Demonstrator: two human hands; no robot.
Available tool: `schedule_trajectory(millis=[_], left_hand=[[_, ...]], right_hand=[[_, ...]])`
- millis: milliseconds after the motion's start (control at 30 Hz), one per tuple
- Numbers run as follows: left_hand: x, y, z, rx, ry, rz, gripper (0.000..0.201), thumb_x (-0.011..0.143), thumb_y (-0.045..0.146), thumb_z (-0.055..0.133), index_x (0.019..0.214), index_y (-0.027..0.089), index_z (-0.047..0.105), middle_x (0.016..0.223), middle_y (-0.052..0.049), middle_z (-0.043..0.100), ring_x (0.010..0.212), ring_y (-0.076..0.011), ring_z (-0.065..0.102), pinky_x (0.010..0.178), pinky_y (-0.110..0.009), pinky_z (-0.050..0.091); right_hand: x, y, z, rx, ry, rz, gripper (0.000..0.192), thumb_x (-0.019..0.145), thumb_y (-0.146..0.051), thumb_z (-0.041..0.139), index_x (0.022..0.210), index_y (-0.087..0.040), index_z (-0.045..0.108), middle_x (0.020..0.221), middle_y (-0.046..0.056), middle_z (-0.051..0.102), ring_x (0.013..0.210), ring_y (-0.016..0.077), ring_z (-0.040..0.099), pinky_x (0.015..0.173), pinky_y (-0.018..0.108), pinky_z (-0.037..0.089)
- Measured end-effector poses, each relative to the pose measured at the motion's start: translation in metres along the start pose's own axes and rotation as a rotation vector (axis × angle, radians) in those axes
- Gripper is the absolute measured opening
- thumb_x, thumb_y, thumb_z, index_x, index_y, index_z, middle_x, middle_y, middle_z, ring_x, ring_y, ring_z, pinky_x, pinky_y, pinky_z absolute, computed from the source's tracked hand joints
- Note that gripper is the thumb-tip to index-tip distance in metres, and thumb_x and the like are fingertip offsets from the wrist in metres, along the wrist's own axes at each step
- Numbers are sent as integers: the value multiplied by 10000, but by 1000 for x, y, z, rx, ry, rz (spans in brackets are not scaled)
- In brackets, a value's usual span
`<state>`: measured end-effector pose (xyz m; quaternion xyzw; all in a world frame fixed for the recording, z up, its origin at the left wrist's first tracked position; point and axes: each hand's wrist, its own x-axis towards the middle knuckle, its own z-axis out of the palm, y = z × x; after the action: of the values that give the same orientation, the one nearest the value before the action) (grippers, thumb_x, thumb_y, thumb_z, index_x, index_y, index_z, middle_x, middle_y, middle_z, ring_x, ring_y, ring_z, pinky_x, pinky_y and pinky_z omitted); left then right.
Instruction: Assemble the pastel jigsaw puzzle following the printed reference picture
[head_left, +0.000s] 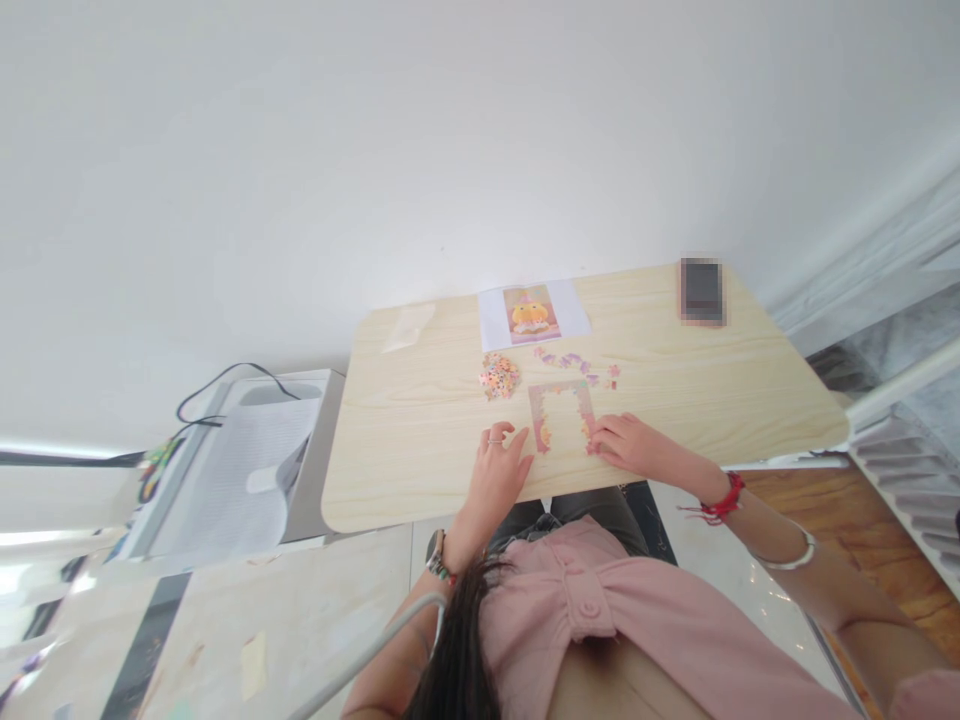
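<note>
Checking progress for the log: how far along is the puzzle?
Done: most of the puzzle border, bottom edge open. In hand: left hand rests beside it, right hand touches its lower right corner. Left: empty middle, pile of pieces, loose row below the reference picture.

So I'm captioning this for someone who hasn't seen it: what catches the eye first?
A half-built jigsaw frame lies near the table front edge, with the left hand and right hand resting at its sides. Behind it lie loose pieces and a reference picture.
</note>
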<state>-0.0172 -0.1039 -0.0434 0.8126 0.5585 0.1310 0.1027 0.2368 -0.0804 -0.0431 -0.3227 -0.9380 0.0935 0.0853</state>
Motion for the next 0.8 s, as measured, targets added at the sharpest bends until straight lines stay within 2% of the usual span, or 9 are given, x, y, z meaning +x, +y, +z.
schedule_trajectory(millis=[167,600,800], left_hand=[[-1,5,2,-33,0,12,342,774,184,522,1112,233,495,1058,-70,413,928,-191,424,831,-373,424],[8,46,12,-55,-136,171,323,769,183,534,1087,228,495,1084,-82,419,1018,-220,413,861,-390,415],[9,54,18,-33,-123,227,386,781,170,509,1152,266,462,1091,-80,415,1056,-230,401,880,-409,403]], right_hand=[[-2,2,0,7,-13,11,156,859,-197,422,894,-177,574,957,84,574,910,189,518,752,322,369],[-5,7,8,25,29,29,199,890,-230,390,917,-176,580,921,68,586,888,178,521,746,316,362],[-7,5,10,-47,53,12,207,895,-218,377,907,-162,577,897,74,590,864,175,518,726,315,350]])
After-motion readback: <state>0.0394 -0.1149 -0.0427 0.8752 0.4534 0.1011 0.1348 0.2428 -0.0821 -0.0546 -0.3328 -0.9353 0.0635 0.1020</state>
